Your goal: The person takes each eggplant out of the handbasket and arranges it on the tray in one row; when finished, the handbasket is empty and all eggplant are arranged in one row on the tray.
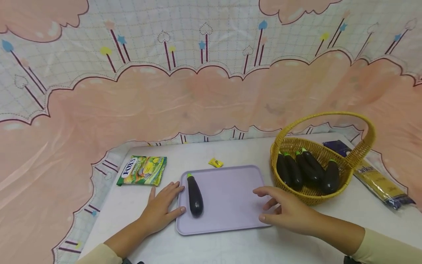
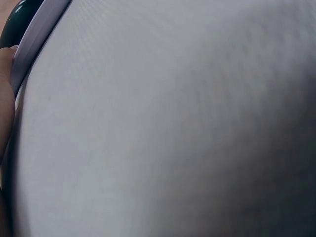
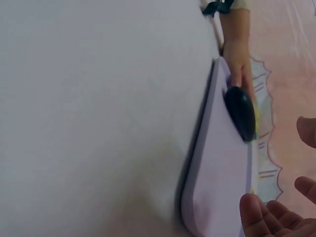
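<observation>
One dark eggplant (image 1: 195,196) with a green stem end lies lengthwise near the left side of a lilac tray (image 1: 230,200). My left hand (image 1: 161,209) rests at the tray's left edge, its thumb and fingertips touching the rim. Over the tray's right edge hovers my right hand (image 1: 287,211), fingers loosely bent and parted from the thumb, with nothing held. In the right wrist view the right fingers (image 3: 253,215) show at the lower right, and the eggplant (image 3: 241,112) lies on the far part of the tray. The left wrist view shows mostly white tabletop.
A yellow wicker basket (image 1: 344,183) with a tall handle holds several eggplants (image 1: 308,168) behind the right hand. Beside it lies a long gold-and-blue packet (image 1: 379,179). A green FOX'S candy bag (image 1: 143,170) is at the left, and a small yellow wrapped candy (image 1: 215,162) sits behind the tray.
</observation>
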Demonstrator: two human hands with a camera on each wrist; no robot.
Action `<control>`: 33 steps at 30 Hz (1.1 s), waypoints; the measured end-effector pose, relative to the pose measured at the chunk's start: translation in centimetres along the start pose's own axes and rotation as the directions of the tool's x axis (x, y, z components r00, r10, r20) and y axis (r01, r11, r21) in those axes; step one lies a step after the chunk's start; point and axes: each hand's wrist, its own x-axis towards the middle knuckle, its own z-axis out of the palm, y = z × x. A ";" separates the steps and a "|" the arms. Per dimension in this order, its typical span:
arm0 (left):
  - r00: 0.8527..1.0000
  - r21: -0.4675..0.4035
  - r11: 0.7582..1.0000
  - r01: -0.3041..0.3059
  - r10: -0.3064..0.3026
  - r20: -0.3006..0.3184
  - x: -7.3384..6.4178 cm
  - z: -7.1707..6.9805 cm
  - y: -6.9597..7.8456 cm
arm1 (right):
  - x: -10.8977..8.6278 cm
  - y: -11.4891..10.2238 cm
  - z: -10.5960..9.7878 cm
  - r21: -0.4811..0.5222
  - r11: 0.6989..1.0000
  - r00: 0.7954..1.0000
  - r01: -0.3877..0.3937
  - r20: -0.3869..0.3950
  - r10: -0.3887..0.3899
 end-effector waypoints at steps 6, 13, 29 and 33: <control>1.000 -0.009 1.000 0.003 -0.003 -0.007 -0.2 0.0 -0.1 | -1.5 0.3 -2.3 0.042 0.998 0.999 -0.036 -0.033 0.037; 1.000 -0.006 1.000 0.010 -0.010 -0.001 -0.2 0.2 -0.3 | -3.3 0.6 -5.5 -0.061 0.998 0.992 -0.017 -0.126 0.009; 1.000 -0.019 1.000 0.003 -0.003 0.008 -0.1 0.0 -0.3 | -4.1 5.6 -13.2 -0.288 0.941 0.952 -0.176 -0.293 0.089; 1.000 -0.023 1.000 0.005 -0.005 0.013 -0.1 -0.1 -0.3 | -4.0 6.4 -14.6 -0.361 0.899 0.926 -0.248 -0.361 0.111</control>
